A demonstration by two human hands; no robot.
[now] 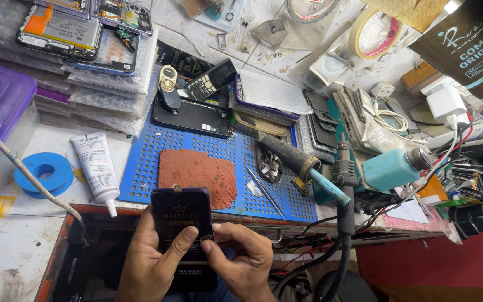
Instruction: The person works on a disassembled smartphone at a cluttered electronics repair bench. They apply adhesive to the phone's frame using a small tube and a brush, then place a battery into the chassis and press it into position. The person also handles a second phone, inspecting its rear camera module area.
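1. A dark flat phone-sized packet (181,223) is held upright over the open drawer (93,251) just below the near edge of the bench (23,240).
2. The packet is gripped by the left hand (152,263), with the thumb laid across its front and the other fingers wrapped behind it.
3. The right hand (244,260) is set at the packet's right edge, where its thumb and forefinger are pressed together in a pinch on that edge; whether a tab or film is caught there cannot be told.
4. A blue perforated mat (208,162) is laid on the bench just beyond the packet, and a reddish rough pad (197,173) rests on it.
5. A white tube (97,168) and a blue reel (43,170) lie toward the left edge of the bench.
6. A hot-air handle (292,159) and a teal bottle (392,168) are placed toward the right edge, among cables.
7. Opened phones on bubble wrap (85,33) are stacked at the far left corner.
8. Judged risk: the packet could be dropped into the drawer if the pinch slips, since nothing supports it from below.
9. Judged risk: the contents could be creased or smudged if the edge is pulled too hard against the left thumb.
10. Judged risk: the hot-air handle's tip, close to the right hand, could be brushed if that hand is swung outward.
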